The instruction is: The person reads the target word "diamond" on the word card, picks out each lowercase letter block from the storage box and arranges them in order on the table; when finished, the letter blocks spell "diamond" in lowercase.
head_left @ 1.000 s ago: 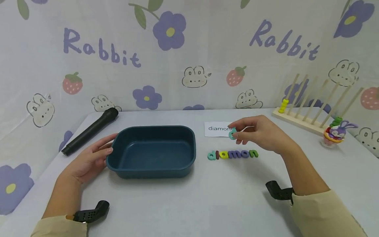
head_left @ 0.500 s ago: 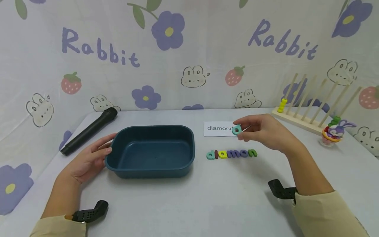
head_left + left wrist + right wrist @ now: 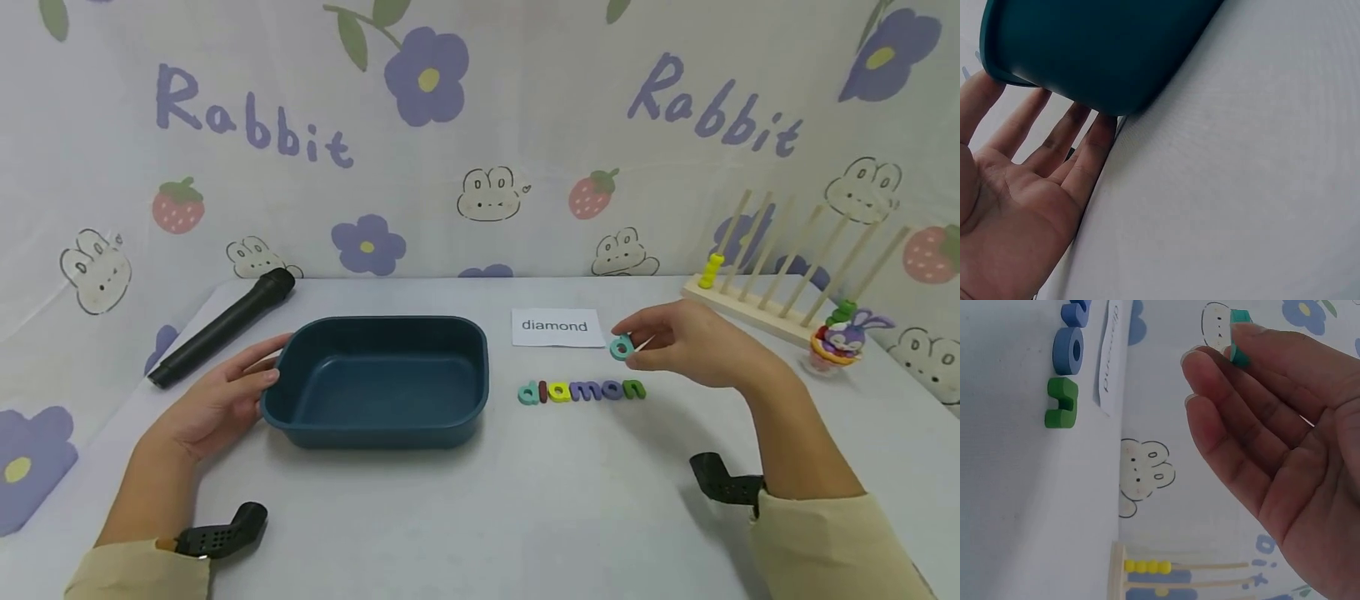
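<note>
My right hand [image 3: 686, 346] pinches a teal letter d [image 3: 620, 347] between thumb and fingertips, raised over the table; in the right wrist view the teal letter [image 3: 1239, 356] shows edge-on. Left of and below this hand, a row of coloured letters lies flat: a teal d [image 3: 528, 393], a dark red i [image 3: 543, 392], a yellow a, a purple m, a purple o and a green n [image 3: 634, 390]. Behind them is a white card [image 3: 555, 336] printed "diamond". My left hand [image 3: 213, 404] rests its fairly straight fingers against the left end of a dark blue-green bin [image 3: 375, 438].
A black tube-like stick [image 3: 221, 329] lies at the back left. At the back right stands a wooden peg rack [image 3: 757, 315] with yellow beads, and a rabbit figure in a cup [image 3: 840, 343] in front of it. A printed cloth [image 3: 540, 125] hangs behind the table.
My right hand has carried the teal d rightward and lower, off the card, so its whole word shows now. The left hand keeps its place at the bin.
</note>
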`<action>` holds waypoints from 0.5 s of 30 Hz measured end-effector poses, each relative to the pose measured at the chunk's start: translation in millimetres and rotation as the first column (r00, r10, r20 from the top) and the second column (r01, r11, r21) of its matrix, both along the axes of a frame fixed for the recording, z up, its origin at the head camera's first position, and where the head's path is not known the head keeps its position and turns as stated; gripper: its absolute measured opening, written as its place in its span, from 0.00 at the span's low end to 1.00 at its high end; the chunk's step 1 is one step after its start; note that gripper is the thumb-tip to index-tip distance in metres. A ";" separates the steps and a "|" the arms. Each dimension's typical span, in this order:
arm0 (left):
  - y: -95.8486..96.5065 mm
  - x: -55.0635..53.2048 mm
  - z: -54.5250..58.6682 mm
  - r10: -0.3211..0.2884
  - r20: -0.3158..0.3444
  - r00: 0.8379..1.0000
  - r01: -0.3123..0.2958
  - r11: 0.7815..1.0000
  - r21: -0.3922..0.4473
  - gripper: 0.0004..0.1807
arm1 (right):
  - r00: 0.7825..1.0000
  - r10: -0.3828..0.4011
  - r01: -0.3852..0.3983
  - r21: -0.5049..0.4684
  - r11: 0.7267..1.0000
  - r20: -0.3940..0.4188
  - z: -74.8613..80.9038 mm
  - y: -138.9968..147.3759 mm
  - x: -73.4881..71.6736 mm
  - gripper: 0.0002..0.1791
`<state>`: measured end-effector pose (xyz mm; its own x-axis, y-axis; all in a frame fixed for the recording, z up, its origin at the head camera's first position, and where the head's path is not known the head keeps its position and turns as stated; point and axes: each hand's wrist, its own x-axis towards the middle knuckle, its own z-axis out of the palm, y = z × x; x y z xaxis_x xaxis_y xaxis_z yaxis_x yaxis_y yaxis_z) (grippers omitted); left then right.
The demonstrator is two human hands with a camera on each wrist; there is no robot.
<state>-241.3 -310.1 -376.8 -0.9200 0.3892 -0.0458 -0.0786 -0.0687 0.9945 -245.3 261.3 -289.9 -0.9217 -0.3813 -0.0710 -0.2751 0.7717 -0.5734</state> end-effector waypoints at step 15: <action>0.3 -1.2 -2.2 -0.002 0.008 1.000 0.002 1.000 0.008 0.27 | 0.997 -0.059 0.056 0.053 0.997 0.049 -1.5 13.6 0.8 0.23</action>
<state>-242.5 -309.8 -379.0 -0.9188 0.3916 -0.0499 -0.0867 -0.0769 0.9933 -244.5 274.9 -291.4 -0.9368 -0.3222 -0.1365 -0.2008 0.8145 -0.5443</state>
